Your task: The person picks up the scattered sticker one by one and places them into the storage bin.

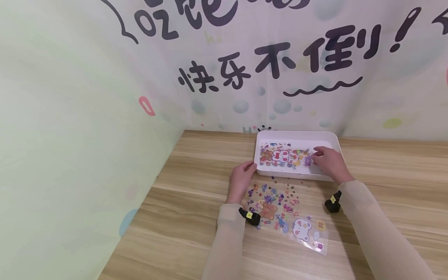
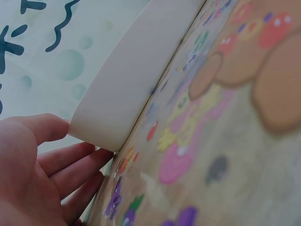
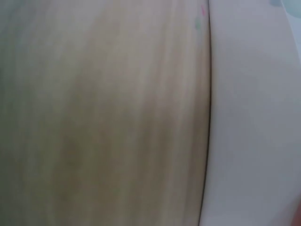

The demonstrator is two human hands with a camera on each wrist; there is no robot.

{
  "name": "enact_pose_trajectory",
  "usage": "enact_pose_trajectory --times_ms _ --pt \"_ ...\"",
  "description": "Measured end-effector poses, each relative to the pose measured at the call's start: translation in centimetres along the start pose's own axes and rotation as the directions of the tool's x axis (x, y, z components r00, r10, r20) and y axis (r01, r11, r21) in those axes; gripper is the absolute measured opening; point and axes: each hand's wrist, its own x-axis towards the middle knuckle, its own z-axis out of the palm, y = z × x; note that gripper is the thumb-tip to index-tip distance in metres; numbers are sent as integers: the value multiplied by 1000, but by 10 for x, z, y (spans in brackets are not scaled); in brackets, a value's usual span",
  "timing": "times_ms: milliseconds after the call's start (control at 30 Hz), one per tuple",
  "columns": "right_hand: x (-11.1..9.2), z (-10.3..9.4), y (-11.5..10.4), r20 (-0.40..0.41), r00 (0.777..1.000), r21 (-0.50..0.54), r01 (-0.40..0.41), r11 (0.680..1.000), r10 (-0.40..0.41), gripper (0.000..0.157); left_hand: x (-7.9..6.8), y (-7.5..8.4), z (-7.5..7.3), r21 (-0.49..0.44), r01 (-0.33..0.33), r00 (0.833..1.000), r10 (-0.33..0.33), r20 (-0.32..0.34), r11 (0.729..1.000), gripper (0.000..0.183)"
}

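Observation:
A white rectangular tray (image 1: 297, 175) stands on the table with a clear sheet of cartoon stickers (image 1: 281, 156) lying inside it. My left hand (image 1: 241, 179) holds the tray's front left corner; in the left wrist view, its thumb touches the upper edge and its fingers reach the lower edge. Over the tray's right part, my right hand (image 1: 329, 161) has its fingertips beside the right end of the sticker sheet, with loosely bent fingers. Whether they touch it is hard to tell. A second clear sticker sheet (image 1: 268, 211), with bear figures, lies on the table in front of the tray.
The wood-grain table (image 1: 196, 186) runs back to a printed cloth backdrop (image 1: 231, 105) right behind the tray. A pale green wall (image 1: 87, 136) rises along the left side. Black wrist cameras sit under both cuffs, above the table.

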Motion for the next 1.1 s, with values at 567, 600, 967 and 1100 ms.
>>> enact_pose_trajectory --times_ms 567,600,967,1100 --pt "-3 -2 -2 -2 1000 -12 3 1000 -3 48 -3 3 -1 -18 15 1000 -15 7 1000 36" --pt "-3 -2 -2 1 1000 -12 7 1000 -7 48 -3 3 -1 -19 15 1000 -15 6 1000 36" --pt "-4 -2 -4 22 1000 10 -17 1000 17 48 -1 2 0 -13 16 1000 -16 -5 1000 35" --pt "-5 -2 -4 23 1000 10 -17 1000 17 48 0 1 0 -12 19 1000 -19 -5 1000 35"
